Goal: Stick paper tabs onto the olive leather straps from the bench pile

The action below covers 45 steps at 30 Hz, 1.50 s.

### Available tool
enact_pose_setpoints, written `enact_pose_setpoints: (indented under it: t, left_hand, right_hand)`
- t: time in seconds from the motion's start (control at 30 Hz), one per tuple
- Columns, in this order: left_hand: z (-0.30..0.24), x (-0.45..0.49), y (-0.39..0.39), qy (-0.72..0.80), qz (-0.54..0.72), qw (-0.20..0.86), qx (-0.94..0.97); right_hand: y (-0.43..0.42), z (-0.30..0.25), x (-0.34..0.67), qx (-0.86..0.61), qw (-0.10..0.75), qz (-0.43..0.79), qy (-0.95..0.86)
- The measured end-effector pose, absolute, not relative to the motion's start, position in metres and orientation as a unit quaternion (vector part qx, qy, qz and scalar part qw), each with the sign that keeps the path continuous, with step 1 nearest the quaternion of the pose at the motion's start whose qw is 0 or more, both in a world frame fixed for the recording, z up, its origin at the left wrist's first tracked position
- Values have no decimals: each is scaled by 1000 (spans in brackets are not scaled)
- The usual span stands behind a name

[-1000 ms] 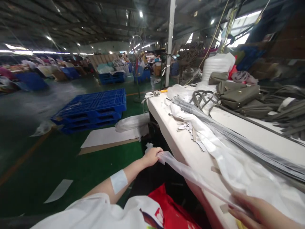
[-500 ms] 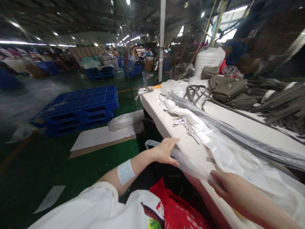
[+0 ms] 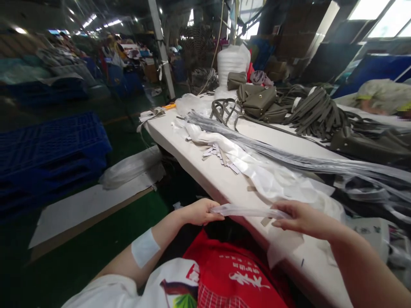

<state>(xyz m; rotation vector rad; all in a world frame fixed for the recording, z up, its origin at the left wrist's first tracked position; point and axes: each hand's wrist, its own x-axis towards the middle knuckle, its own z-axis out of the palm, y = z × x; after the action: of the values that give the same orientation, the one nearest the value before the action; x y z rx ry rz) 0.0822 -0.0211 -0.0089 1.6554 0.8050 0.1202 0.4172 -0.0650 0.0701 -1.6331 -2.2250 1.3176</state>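
A translucent white plastic strip [image 3: 244,211] is stretched between my two hands at the front edge of the table. My left hand [image 3: 202,211] pinches its left end just off the edge. On the other end, my right hand [image 3: 297,218] has closed its fingers, above the tabletop. Behind them, a heap of white plastic film [image 3: 257,171] runs along the table. Small paper tags [image 3: 221,156] lie beside it. A long bundle of plastic-wrapped grey straps [image 3: 272,149] stretches past the film.
Dark olive bags [image 3: 258,100] and piled straps [image 3: 321,113] cover the table's far side. A roll of white foam [image 3: 233,64] stands behind. Blue pallets [image 3: 51,154] and cardboard [image 3: 96,209] are on the floor at left. Another person's sleeve [image 3: 382,94] shows at right.
My view has turned right. My left hand has gone from spread fingers to a pinch on the strip, which is now narrower and drawn straight between both hands.
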Motion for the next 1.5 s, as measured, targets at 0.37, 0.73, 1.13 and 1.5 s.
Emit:
enact_pose_setpoints:
  t: [0.37,0.73,1.13,1.5]
  left_hand:
    - [14,131,-26,313,144,377,860]
    - [-4,135,-18,347,31,487,801]
    - [-8,179,-41,333,143,368,856]
    - [-18,180,-33,385,170,548,723]
  right_hand:
    - [-58,50,367,-506,28,428,-748]
    - [-67,49,414,-513,130,465,-710]
    - [-65,15,375,-512,223,536,-633]
    - [-85,10,389,-476,446,596,-469]
